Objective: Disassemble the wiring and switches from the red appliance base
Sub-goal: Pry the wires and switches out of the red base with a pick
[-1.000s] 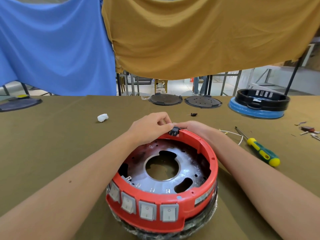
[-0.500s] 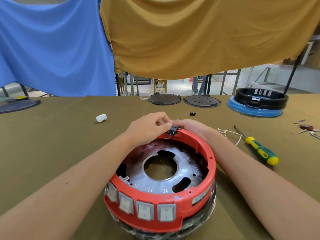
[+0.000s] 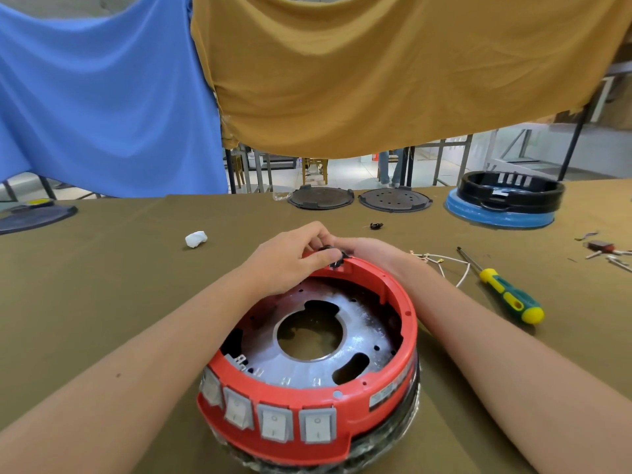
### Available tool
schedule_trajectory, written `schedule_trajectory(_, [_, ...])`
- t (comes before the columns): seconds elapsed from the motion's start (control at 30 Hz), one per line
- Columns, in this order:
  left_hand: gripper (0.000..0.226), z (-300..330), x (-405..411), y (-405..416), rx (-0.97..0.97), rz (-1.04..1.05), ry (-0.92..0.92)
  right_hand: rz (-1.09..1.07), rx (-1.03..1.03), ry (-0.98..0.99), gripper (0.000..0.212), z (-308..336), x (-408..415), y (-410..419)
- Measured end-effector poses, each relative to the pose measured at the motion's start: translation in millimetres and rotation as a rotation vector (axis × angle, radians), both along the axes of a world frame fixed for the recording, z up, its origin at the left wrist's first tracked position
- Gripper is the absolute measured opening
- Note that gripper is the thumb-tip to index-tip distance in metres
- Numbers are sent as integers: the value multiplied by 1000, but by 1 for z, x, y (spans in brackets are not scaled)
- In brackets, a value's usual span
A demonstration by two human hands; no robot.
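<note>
- The red appliance base (image 3: 376, 401) is set on the bench (image 3: 102, 302), close to the person, with four grey rocker switches (image 3: 270, 420) along its near side.
- A small black part (image 3: 337, 260) at the far rim is pinched by the curled fingers of the left hand (image 3: 290, 261).
- The right hand (image 3: 372, 249) is laid on the far outside of the rim; its grip cannot be told, as the fingers are hidden.
- The bench is covered with an olive-brown cloth.
- Loose white wires (image 3: 444, 263) and a green and yellow screwdriver (image 3: 506, 295) are lying to the right.
- A white wad (image 3: 196, 239) is lying to the left.
- Two dark round plates (image 3: 359, 199) and a black and blue base (image 3: 502, 203) are placed at the far edge.
- A blue sheet (image 3: 102, 97) and a mustard sheet (image 3: 393, 70) are hung behind the bench.
</note>
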State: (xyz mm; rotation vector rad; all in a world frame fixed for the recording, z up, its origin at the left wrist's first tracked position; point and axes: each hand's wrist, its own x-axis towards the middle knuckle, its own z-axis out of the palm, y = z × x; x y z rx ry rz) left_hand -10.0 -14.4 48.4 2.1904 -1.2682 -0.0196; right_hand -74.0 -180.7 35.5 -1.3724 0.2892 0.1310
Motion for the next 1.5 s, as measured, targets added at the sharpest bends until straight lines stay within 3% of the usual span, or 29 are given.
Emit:
schedule_trajectory(0.13, [22,1,1,3,-6,-34,6,-272,0,-231,32,10,0,-16])
schedule_trajectory(0.2, [25,1,2,3,-6,-30,-5,-263,-73,-347,31,23,-7,-15])
schedule_trajectory(0.33, [32,-1,4,4,-25,0,-4,-134,-602,-436,30,38,-17,-4])
schedule_trajectory(0.43, [34,-1,6,4,-37,30,-17,-2,-962,-387,40,43,-25,7])
schedule_trajectory(0.57, [43,2,10,7,-42,55,40,5,-1179,-360,43,42,-27,14])
schedule_trajectory(0.63, [45,2,11,6,37,66,20,15,-1199,-370,40,39,-27,18])
schedule_trajectory(0.73, [21,0,13,3,93,120,-86,-64,-1227,-463,29,38,-26,26])
schedule_trajectory(0.9, [11,-2,14,2,90,170,-101,-448,-862,-733,22,56,-30,14])
schedule_trajectory(1.1, [6,-3,14,2,134,193,-131,-421,-945,-304,28,40,-33,-26])
schedule_trajectory(1.27, [3,-2,14,1,145,226,-135,-441,-1213,7,26,22,-51,-56])
schedule_trajectory(1.33, [5,-2,15,1,143,246,-135,-521,-1179,-45,18,15,-54,-60])
schedule_trajectory(1.4, [10,-2,16,0,132,276,-134,-590,-1015,-178,11,13,-55,-60])
schedule_trajectory(1.5, [13,1,19,0,81,269,-58,-637,-753,-352,19,9,-53,-55])
